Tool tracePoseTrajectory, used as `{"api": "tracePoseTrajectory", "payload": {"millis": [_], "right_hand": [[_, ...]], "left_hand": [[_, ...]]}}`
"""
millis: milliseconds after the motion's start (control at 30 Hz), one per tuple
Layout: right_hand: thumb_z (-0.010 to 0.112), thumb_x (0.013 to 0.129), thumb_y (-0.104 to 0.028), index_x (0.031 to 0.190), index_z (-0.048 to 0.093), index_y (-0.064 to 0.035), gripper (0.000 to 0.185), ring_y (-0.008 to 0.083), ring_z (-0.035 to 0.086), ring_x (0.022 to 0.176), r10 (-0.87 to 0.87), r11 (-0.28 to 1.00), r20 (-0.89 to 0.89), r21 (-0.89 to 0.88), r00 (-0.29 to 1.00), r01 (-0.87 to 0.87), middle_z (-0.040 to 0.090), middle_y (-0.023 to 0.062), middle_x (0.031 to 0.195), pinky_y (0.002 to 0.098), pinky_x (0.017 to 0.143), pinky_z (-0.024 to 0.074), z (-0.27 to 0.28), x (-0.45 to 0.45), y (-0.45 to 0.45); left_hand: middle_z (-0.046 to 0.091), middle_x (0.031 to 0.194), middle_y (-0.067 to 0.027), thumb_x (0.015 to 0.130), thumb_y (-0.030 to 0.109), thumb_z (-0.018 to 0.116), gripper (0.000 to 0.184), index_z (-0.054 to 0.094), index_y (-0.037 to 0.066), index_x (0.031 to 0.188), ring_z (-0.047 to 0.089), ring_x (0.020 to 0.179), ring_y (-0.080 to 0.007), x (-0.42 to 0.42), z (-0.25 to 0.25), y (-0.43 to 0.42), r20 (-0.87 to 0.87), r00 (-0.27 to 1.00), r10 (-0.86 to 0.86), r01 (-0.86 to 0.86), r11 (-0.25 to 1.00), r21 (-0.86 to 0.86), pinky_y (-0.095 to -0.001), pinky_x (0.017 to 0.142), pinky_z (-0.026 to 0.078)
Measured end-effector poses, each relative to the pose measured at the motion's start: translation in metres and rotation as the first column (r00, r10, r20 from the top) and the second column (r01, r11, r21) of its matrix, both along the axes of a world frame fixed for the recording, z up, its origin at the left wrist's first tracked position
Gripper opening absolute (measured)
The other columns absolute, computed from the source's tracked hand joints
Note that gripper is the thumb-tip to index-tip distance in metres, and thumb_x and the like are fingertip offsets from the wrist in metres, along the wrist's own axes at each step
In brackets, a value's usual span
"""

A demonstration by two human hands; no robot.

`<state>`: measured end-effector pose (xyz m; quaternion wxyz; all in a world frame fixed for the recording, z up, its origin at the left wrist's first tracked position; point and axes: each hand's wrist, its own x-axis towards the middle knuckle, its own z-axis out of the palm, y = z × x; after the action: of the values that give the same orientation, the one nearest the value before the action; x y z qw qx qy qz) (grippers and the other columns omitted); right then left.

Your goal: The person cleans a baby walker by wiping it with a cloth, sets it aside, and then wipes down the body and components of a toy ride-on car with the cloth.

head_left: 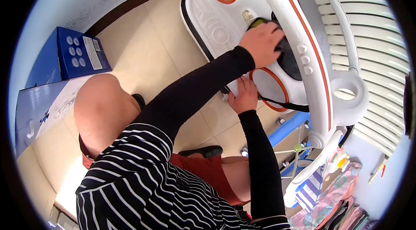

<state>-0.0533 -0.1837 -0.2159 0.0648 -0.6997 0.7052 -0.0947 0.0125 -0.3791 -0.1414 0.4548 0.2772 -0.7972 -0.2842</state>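
A large white plastic child's ride-on frame (216,15) with orange trim fills the upper right. My left hand (263,44) reaches over its dark middle part (289,58), fingers bent and closed. A yellow-green and dark thing (259,22) shows at those fingertips; its kind is mostly hidden by the hand. Lower down, my right hand (245,95) grips the near edge of the frame, beside an orange-rimmed opening (271,84). A black strap (284,106) runs close to this hand. Both forearms wear black sleeves.
A white slatted radiator (372,35) stands behind the frame. Blue boxes (82,54) lean by the left wall. Under the frame is a blue wheeled base (290,127). Folded cloths (344,215) and a pink patterned fabric (327,197) lie at lower right. Tiled floor (160,52) spreads between.
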Motion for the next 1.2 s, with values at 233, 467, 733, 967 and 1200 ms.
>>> {"api": "tracePoseTrajectory", "payload": {"millis": [233,467,733,967,1200], "right_hand": [[0.074,0.07,-0.016,0.135,0.057,-0.0017,0.069,0.0348,0.054,0.122,-0.005,1.0,0.008,0.013,1.0,0.005,0.059,0.0126,0.134,0.0492,0.11,0.0406,0.001,0.001,-0.002],[0.074,0.069,-0.016,0.136,0.056,-0.0025,0.07,0.0348,0.054,0.122,-0.004,1.0,0.019,0.007,1.0,0.004,0.059,0.012,0.135,0.0492,0.109,0.0411,0.003,0.003,-0.004],[0.074,0.07,-0.016,0.136,0.056,-0.0028,0.069,0.0364,0.054,0.122,-0.004,0.999,0.017,0.04,1.0,0.003,0.06,0.0135,0.134,0.0496,0.108,0.0412,0.006,0.001,-0.004],[0.073,0.07,-0.015,0.135,0.057,-0.0023,0.067,0.0376,0.055,0.12,0.002,1.0,-0.01,0.008,1.0,-0.002,0.061,0.014,0.133,0.0502,0.106,0.0425,0.0,0.0,-0.001],[0.07,0.076,-0.022,0.122,0.062,0.0015,0.053,0.0398,0.059,0.108,0.038,0.999,-0.081,0.008,0.996,-0.037,0.064,0.0194,0.117,0.0516,0.096,0.0454,0.017,0.015,-0.022]], "left_hand": [[0.059,0.122,-0.0073,0.081,0.018,0.068,0.046,0.065,0.018,0.127,0.055,0.112,-0.0293,-0.001,-0.018,-0.055,0.312,0.942,0.126,0.001,0.926,-0.376,-0.046,0.084,0.048],[0.056,0.117,-0.0181,0.079,0.017,0.072,0.044,0.061,0.012,0.121,0.057,0.106,-0.0403,0.039,-0.005,-0.115,-0.041,0.745,0.666,-0.668,0.744,-0.039,-0.0509,0.087,0.05],[0.058,0.117,-0.0209,0.086,0.025,0.071,0.042,0.057,0.005,0.121,0.059,0.11,-0.0438,0.009,-0.042,-0.005,0.08,0.997,-0.007,-0.027,0.907,0.421,-0.0503,0.095,0.051],[0.061,0.123,-0.0151,0.084,0.018,0.071,0.043,0.059,0.012,0.125,0.057,0.113,-0.0424,0.054,-0.113,-0.107,0.244,0.776,0.582,-0.63,0.737,0.244,-0.0521,0.094,0.05],[0.06,0.13,-0.008,0.085,0.017,0.064,0.027,0.071,0.018,0.111,0.055,0.114,-0.0374,0.102,-0.153,-0.122,0.539,0.675,0.504,-0.589,0.808,-0.018,-0.049,0.091,0.049]]}}
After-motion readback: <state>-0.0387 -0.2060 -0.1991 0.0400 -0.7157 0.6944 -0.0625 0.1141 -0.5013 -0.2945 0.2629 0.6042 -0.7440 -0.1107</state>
